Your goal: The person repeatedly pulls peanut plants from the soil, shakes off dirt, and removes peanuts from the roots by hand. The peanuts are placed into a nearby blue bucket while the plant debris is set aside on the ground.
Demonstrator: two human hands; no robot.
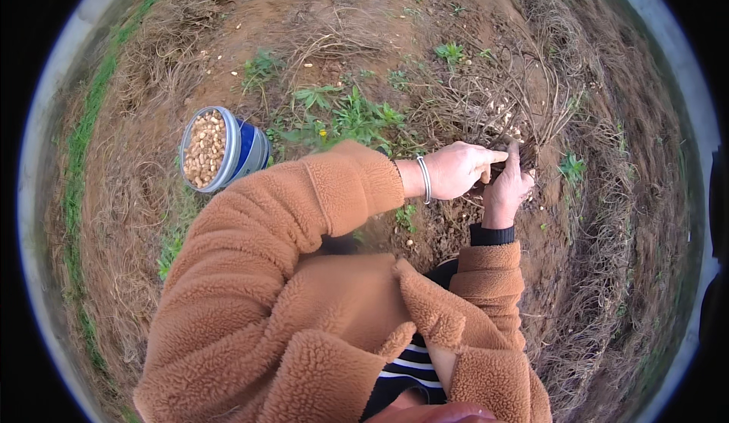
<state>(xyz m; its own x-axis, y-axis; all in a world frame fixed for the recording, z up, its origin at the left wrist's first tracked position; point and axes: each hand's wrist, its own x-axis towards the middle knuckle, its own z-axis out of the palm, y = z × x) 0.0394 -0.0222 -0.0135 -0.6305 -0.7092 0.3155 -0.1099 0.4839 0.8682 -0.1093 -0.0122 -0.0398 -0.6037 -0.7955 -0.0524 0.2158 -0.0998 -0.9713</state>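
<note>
My left hand (459, 168), with a silver bangle (424, 180) at the wrist, reaches right, its index finger extended and the others curled. Its fingertips meet my right hand (507, 190), which points upward from a black cuff. Between and behind the hands is the dark root end of a dried peanut plant (532, 147); its bare brown stems fan out above. My right hand appears closed around this root end. Whether my left fingers pinch a pod is hidden. Pale peanut pods (514, 131) show among the stems and beside the right hand.
A blue and grey plastic bucket (250, 151) full of peanuts (205, 148) leans at left, its mouth facing left. Green weeds (356, 116) grow between bucket and hands. Dry vines (603, 263) line the right side. Loose pods lie scattered on brown soil (228, 41).
</note>
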